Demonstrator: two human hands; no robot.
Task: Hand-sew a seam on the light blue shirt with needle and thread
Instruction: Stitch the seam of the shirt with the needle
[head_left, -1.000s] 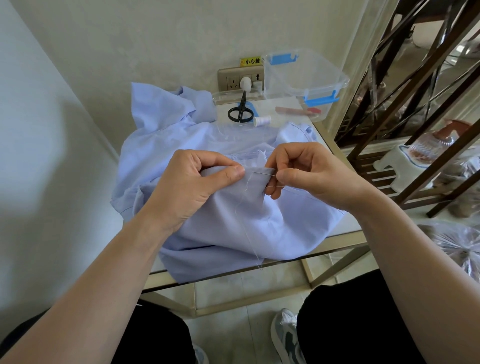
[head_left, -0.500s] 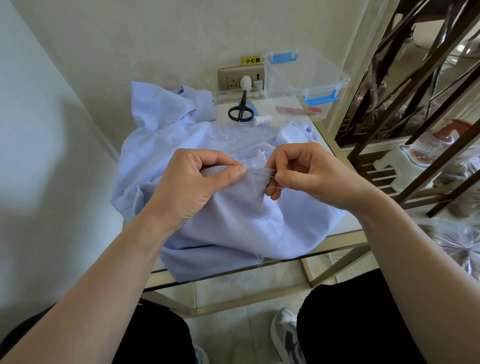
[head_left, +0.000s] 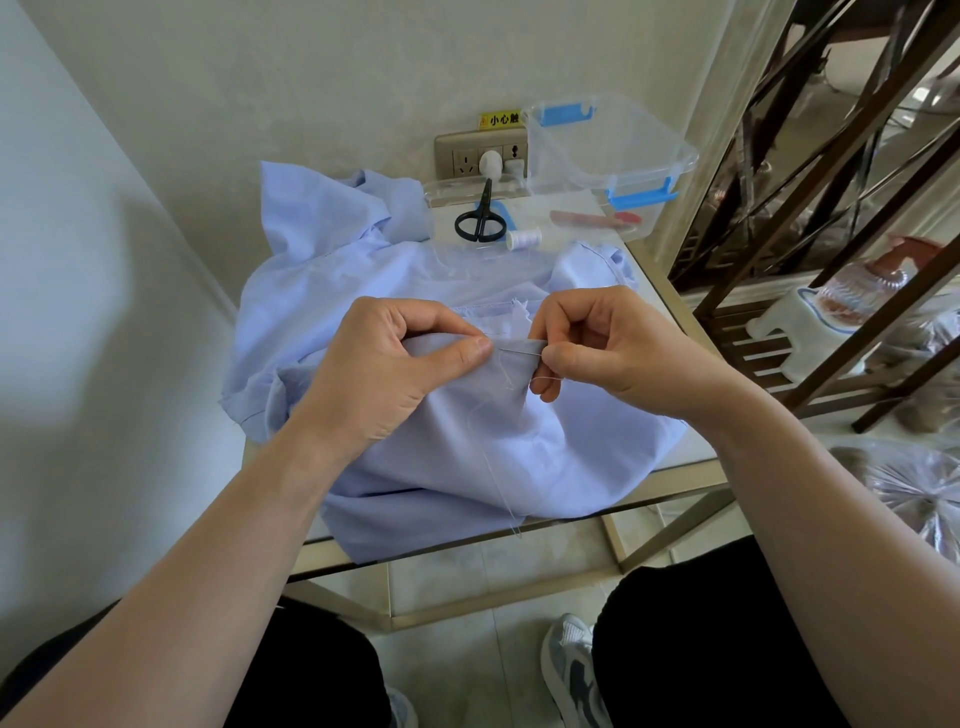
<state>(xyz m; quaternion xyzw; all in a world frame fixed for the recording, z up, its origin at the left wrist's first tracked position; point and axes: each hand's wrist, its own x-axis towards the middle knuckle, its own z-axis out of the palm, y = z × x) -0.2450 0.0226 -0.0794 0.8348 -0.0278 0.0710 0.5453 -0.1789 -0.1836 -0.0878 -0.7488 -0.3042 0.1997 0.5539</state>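
Mid-stitch: the left hand (head_left: 384, 374) pinches the light blue cloth shirt (head_left: 519, 447), the right hand (head_left: 608, 353) clamps the thin metal needle (head_left: 519, 352), probably to push it through next.

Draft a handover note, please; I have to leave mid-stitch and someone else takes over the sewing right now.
Left hand: pinches a fold of the light blue fabric shirt.
Right hand: pinches the thin steel needle against that fold, between the hands.
Thin white thread trails from there down the shirt's front.
Black-handled scissors and white thread spool lie behind the shirt, untouched.
Done: needle threaded, sewing under way; stitches too small to count.
Left: finish the seam, knot, cut.
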